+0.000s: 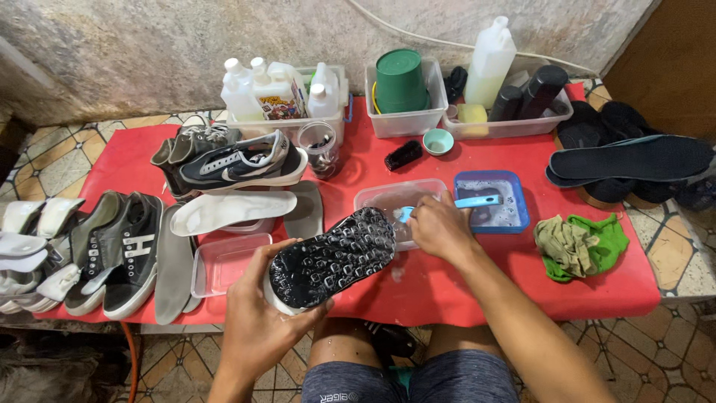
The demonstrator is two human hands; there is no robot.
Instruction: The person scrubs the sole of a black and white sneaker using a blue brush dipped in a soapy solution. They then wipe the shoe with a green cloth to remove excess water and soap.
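My left hand [253, 313] holds a shoe [332, 257] upside down over the front of the red table, its wet black studded sole facing up. My right hand [440, 227] grips a small blue brush [406, 214] at the toe end of that sole, over a clear plastic tub [380, 195]. Just right of it a blue tub of soapy water [518, 213] has a blue-handled brush [477, 201] lying across it.
Pairs of sneakers [239, 160] and grey insoles [231, 209] fill the left of the red table [597, 280]. At the back stand bins with white bottles [276, 89], a green bucket [400, 80] and a jug [490, 63]. A green rag [582, 242] and dark insoles [634, 158] lie right.
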